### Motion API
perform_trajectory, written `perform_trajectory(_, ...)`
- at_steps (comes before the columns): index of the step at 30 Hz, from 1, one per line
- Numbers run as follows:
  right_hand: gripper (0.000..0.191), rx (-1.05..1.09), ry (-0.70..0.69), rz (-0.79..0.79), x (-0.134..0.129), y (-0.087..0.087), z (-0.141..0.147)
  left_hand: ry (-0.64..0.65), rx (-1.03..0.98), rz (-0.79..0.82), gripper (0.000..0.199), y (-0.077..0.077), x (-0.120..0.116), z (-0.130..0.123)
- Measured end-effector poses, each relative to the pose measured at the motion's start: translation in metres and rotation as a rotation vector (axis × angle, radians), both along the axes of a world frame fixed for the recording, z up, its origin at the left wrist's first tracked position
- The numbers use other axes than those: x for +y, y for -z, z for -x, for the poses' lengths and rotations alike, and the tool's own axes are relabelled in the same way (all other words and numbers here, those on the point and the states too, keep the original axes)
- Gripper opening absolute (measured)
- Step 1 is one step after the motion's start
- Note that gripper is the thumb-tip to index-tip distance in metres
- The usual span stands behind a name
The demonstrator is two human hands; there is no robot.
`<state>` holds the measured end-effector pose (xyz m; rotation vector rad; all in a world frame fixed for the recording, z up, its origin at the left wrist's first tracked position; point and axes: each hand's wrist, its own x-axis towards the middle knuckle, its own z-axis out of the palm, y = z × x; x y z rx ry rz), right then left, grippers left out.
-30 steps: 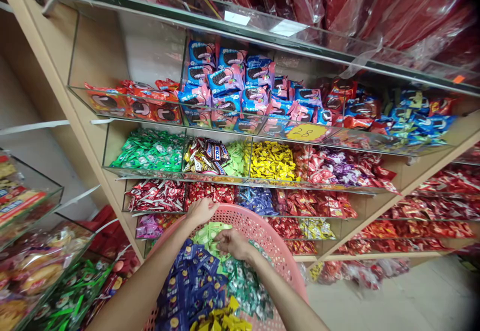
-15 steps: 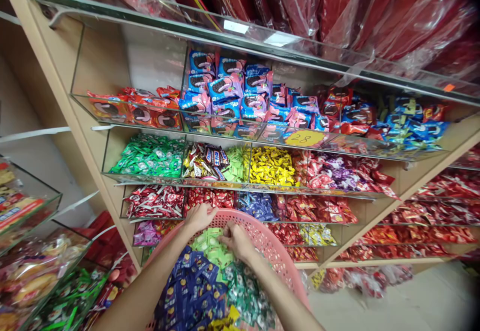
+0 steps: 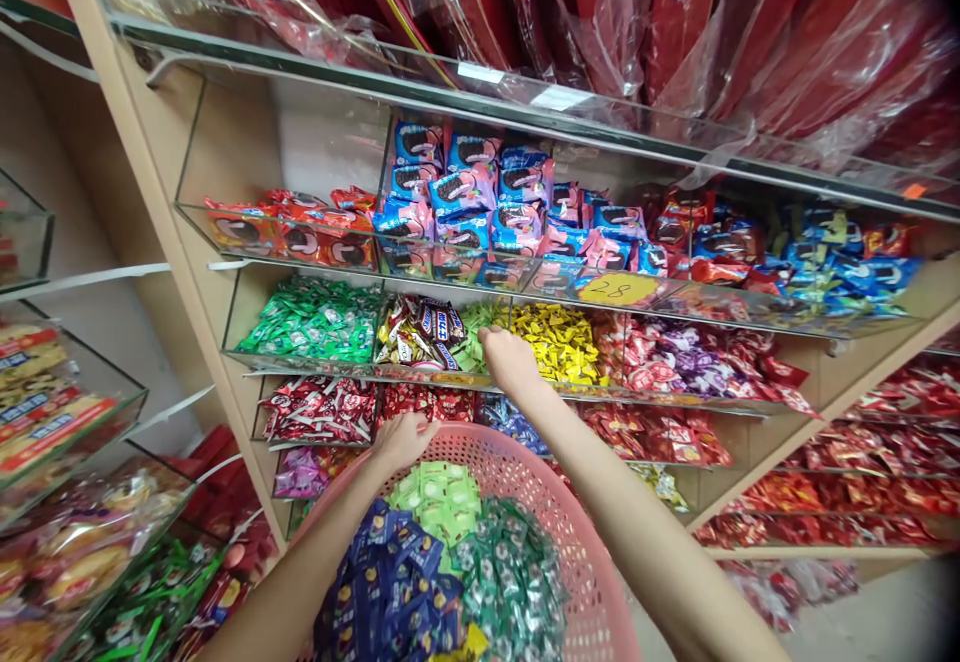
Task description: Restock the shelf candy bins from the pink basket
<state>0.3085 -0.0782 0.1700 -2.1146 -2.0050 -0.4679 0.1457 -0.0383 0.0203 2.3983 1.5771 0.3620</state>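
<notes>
My left hand (image 3: 405,439) is closed over the far rim of a pink plastic basket (image 3: 596,582). Inside the basket lie light green wrapped candies (image 3: 435,494), dark blue packets (image 3: 390,582), dark green wrapped candies (image 3: 514,572) and a bit of yellow. My right hand (image 3: 510,360) reaches over the front of a glass shelf bin, its fingers curled at the light green candies (image 3: 474,327) there. Whether anything is between those fingers is hidden. Chocolate bars (image 3: 431,327) lie left of that hand, and yellow-wrapped candies (image 3: 559,337) are to its right.
Green candies (image 3: 315,322) fill the bin at the left. Above run cookie packs (image 3: 472,187) behind glass, with a yellow price tag (image 3: 619,288). The glass shelf edge (image 3: 450,107) juts out above them. Another shelf unit with packaged sweets (image 3: 60,392) stands to the left.
My right hand has moved up out of the basket to the light green candies in the shelf bin. My left hand keeps its hold on the rim. The view has shifted slightly.
</notes>
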Motion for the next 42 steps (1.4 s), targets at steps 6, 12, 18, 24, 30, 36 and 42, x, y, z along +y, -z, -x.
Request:
perform_trajectory(6, 0.029, -0.111, 0.076, 0.069, 0.028, 0.012, 0.015, -0.003, -0.019, 0.007, 0.053, 0.000, 0.001, 0.001)
perform_trajectory(12, 0.029, -0.109, 0.081, 0.048, 0.032, 0.021, 0.014, -0.003, -0.025, -0.024, 0.053, 0.003, 0.003, 0.003)
perform_trajectory(18, 0.032, -0.126, 0.105, 0.104, 0.031, 0.019, 0.016, 0.031, -0.021, -0.039, 0.055, 0.004, 0.004, 0.002)
perform_trajectory(24, 0.028, -0.121, 0.107, 0.131, 0.033, 0.020, 0.016, 0.018, -0.011, -0.051, 0.056, 0.009, 0.007, 0.003)
perform_trajectory(30, 0.029, -0.083, 0.136, 0.091, 0.024, 0.014, 0.017, -0.003, -0.010, -0.044, 0.056, 0.008, 0.009, 0.002)
perform_trajectory(36, 0.014, 0.175, 0.045, -0.037, 0.000, -0.003, 0.008, -0.007, -0.001, -0.019, 0.057, 0.006, 0.009, 0.001)
perform_trajectory(42, 0.022, 1.177, -0.306, 0.207, -0.025, 0.019, -0.001, -0.008, -0.015, -0.007, 0.056, 0.005, 0.010, 0.000)
